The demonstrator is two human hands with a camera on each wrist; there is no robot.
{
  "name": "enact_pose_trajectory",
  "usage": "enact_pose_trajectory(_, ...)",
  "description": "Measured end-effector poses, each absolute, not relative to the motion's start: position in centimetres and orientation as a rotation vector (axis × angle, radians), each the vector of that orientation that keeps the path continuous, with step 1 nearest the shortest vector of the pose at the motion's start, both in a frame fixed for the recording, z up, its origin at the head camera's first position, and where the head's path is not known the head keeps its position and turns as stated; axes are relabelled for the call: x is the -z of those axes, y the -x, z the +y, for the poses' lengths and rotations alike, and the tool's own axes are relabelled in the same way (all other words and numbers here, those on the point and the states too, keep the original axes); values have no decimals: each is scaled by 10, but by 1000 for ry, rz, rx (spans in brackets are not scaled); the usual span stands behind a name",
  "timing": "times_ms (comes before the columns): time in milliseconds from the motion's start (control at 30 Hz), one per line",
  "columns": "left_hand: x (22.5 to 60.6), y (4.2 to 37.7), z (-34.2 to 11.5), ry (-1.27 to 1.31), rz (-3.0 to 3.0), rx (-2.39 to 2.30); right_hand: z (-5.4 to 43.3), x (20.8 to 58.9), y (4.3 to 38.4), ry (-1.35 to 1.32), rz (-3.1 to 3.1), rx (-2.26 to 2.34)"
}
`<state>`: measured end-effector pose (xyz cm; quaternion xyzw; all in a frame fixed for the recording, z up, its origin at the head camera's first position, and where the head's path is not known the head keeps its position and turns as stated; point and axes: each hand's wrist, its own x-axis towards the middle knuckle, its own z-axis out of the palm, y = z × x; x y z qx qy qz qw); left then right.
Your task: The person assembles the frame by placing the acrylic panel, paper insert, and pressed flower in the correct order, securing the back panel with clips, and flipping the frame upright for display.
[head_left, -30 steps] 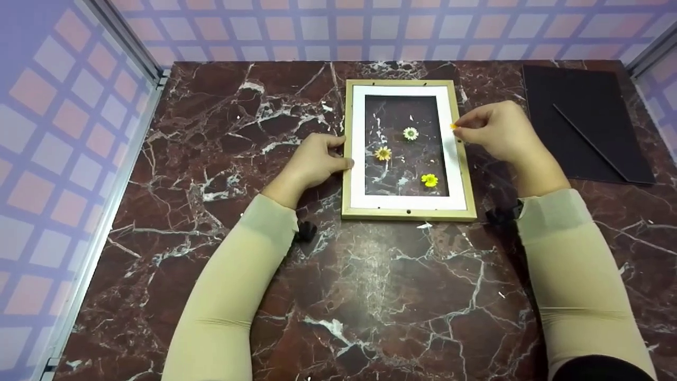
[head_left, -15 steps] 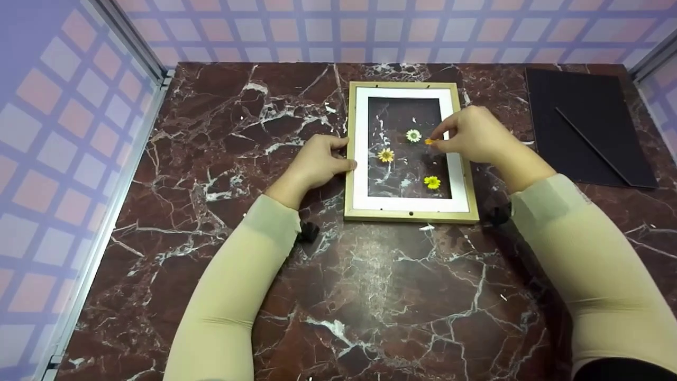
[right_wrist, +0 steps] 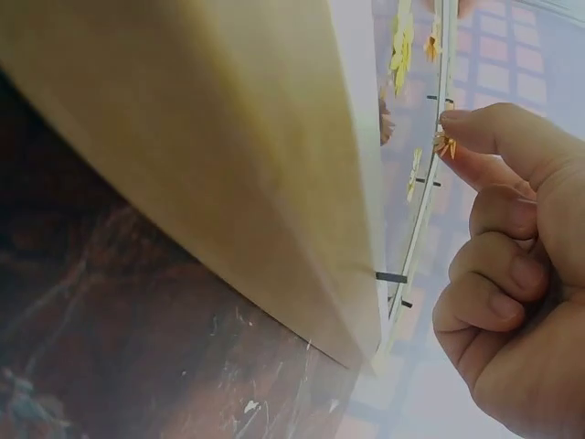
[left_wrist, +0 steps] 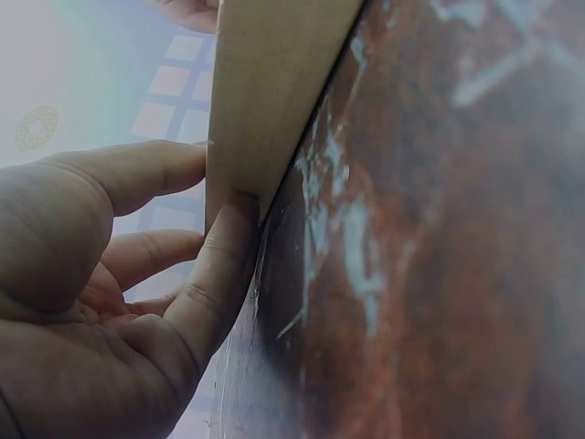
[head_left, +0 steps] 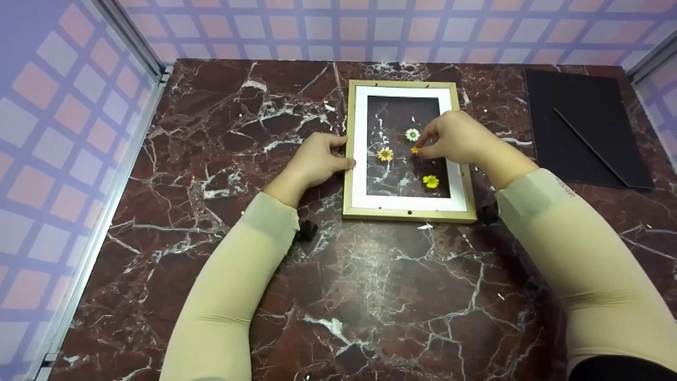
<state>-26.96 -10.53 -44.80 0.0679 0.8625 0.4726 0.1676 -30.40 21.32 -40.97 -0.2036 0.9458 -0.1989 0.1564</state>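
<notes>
Head view: the gold-toned frame (head_left: 370, 214) lay flat on the table (head_left: 344, 312), its white border (head_left: 359, 153) round a rectangular opening. Within that opening the right hand (head_left: 459, 138) pinched a small orange flower (head_left: 414, 150), just on the near side of the white flower (head_left: 412, 135). An orange-yellow flower (head_left: 385, 154) lay toward the frame's left side, a yellow flower (head_left: 431, 181) toward its near right corner. The left hand (head_left: 317, 161) rested loosely extended fingers on the frame's left edge. Handling estimate: flower very light, soft, easily torn, best held by its middle; frame stiff, best taken by its outer edges. Right of the frame, a matte black board (head_left: 603, 116) bore a thin dark rod (head_left: 592, 148). Left wrist view: fingertips touched the frame's smooth, squared side; glossy, pale-veined table beside it. Right wrist view: slim orange petals showed at the thumb-and-finger pinch, other fingers curled; contact with the surface below could not be told. Short black tabs (right_wrist: 393, 277) projected at the frame's rim.
</notes>
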Motion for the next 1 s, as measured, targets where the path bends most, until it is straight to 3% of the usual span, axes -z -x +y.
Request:
enact_pose_trajectory(567, 449, 269, -104, -189, 2456, -1323, 223, 403, 296, 533, 2678, 600)
enact_pose_trajectory(1000, 449, 270, -104, -191, 2449, -1344, 276, 381, 298, 397, 2852, 705)
